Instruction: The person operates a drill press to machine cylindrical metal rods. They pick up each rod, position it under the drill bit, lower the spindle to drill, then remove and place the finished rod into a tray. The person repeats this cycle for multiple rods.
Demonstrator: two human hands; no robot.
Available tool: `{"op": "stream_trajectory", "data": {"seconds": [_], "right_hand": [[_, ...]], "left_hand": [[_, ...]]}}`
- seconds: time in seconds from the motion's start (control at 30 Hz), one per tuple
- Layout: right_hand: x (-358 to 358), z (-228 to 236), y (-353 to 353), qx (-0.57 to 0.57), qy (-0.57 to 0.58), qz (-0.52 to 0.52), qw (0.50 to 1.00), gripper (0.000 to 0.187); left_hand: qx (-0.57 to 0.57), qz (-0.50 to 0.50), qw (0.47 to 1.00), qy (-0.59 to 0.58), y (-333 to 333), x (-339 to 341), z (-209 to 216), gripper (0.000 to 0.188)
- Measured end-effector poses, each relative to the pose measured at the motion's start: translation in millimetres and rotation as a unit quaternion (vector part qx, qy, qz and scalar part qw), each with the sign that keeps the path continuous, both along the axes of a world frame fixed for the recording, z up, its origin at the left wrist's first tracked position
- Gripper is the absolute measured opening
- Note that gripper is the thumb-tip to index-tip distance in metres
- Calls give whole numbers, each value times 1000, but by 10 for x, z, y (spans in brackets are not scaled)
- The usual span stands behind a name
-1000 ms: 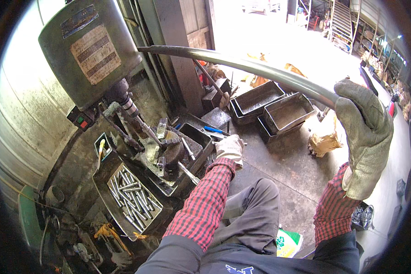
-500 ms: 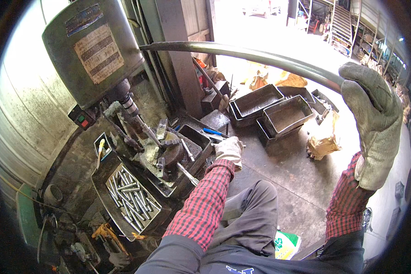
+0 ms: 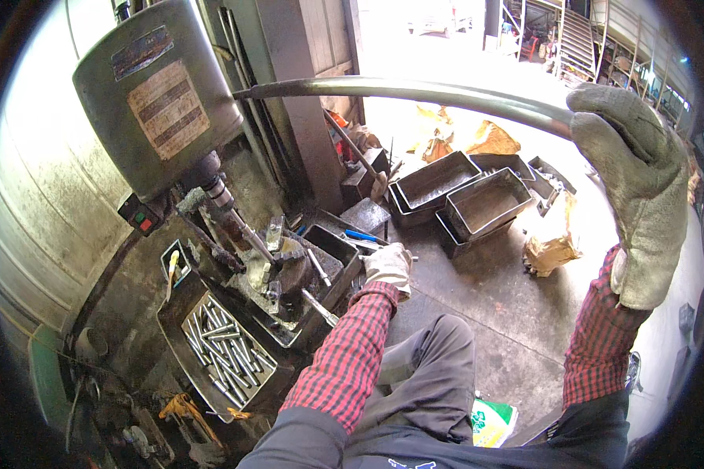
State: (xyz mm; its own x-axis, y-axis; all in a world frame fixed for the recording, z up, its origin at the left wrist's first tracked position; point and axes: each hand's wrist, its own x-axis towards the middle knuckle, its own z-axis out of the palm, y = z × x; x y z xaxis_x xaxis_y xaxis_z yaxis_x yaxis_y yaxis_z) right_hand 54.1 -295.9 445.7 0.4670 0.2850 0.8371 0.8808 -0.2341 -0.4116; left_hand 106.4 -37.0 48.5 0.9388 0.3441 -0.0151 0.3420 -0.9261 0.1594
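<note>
Steel lever bar (image 3: 414, 92), one: extending rightward from the drill press (image 3: 160, 102), its outer end meeting the right hand (image 3: 630, 180). Right hand, gloved: curling partly closed about that end. Left hand (image 3: 389, 266), gloved: resting right of and below the press, fingers bending inward; whether they are gripping anything, cannot tell. Spindle tool (image 3: 250, 228): hanging beneath the press, pointing down at the fixture (image 3: 292, 268); contact at its tip, cannot tell. Loose rod (image 3: 318, 267): lying at the fixture's side, below and right of the press. Finished-looking rods (image 3: 225, 348), many: lying crisscross in a tray directly below the press. Hazards, as judged: thick glove fabric could be slipping on the smooth bar, letting it swing; uneven pressure could be bending the tool; a glove straying leftward could be catching, were the spindle turning; vibration could be shaking the loose rod off.
</note>
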Motion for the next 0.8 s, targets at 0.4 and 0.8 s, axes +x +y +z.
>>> {"op": "stream_trajectory", "data": {"seconds": [0.4, 0.8], "right_hand": [[157, -155, 88, 107, -133, 104, 980, 14], [240, -135, 65, 223, 5, 315, 922, 19]], "left_hand": [[-39, 52, 998, 15, -110, -61, 222, 41], [77, 16, 997, 8, -203, -249, 226, 36]]}}
